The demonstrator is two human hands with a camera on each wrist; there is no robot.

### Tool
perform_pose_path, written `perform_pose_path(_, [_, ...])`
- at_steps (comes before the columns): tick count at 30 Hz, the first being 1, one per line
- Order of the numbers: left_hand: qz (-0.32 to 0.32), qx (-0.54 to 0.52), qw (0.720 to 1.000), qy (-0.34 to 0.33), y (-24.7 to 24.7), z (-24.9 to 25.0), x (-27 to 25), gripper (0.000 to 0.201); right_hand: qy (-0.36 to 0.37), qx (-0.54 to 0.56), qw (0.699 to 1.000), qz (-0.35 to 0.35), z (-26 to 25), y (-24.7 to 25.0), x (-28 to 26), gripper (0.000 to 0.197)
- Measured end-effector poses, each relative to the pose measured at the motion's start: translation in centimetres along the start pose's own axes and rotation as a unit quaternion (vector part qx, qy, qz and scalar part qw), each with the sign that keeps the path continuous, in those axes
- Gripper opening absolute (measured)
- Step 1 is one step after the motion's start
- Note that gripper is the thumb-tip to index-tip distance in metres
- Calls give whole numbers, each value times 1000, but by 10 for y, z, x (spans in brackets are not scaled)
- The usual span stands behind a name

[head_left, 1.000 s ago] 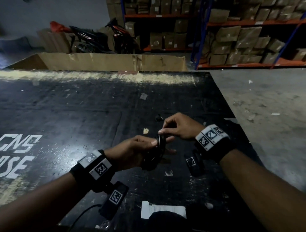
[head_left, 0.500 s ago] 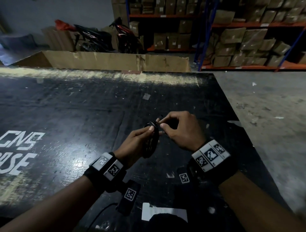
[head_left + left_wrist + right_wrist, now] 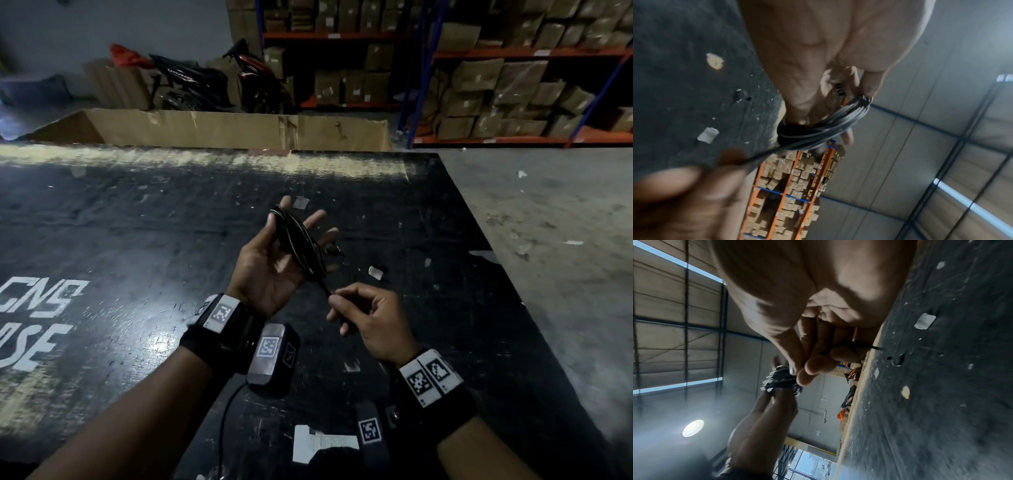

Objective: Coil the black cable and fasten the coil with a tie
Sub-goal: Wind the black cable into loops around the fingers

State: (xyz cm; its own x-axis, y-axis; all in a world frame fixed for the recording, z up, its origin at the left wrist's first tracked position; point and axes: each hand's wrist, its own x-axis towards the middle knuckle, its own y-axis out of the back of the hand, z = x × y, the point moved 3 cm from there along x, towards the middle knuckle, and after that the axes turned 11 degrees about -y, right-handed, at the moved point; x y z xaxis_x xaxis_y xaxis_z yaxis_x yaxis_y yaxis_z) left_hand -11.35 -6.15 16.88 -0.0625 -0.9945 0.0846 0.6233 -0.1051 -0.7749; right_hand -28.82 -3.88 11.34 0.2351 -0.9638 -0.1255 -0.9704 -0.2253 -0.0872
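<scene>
A wide black fabric wrist strap (image 3: 219, 337) is worn on the left forearm, and two white rectangular tags printed with black square-code markers (image 3: 219, 312) are fixed across its top. At about 4 o'clock from this strap a black box-shaped camera unit (image 3: 272, 356) is mounted, faced with a pale plate bearing another square-code marker; a thin black cable (image 3: 226, 421) is led from it toward 6 o'clock. A matching black strap (image 3: 442, 407) is worn on the right forearm, topped by two white marker tags (image 3: 430, 377). At its 9 o'clock a second black unit with a white square-code marker (image 3: 370, 431) is carried. Both forearms are left bare, with no sleeves seen.
</scene>
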Motion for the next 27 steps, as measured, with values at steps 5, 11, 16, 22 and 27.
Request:
perform_pose_path(5, [-102,-120,987,26,-3,11,-5,48,-26,-15,999,-26,14,13,10,14])
perform_pose_path(11, [-167,-98,972,135,10,3,-31,49,-105,79,988,-76,-4,30,22,14])
perform_pose_path(16, [-192,-116,955,195,14,-14,-46,49,-134,116,981,-78,-27,14,21,10])
perform_pose_path(22, [-165,-71,966,188,16,-20,-47,50,-140,165,973,-75,-17,-8,12,34])
perform_pose_path(27, [-141,-69,973,170,18,-22,-44,50,-176,201,955,-127,-17,-19,0,45])
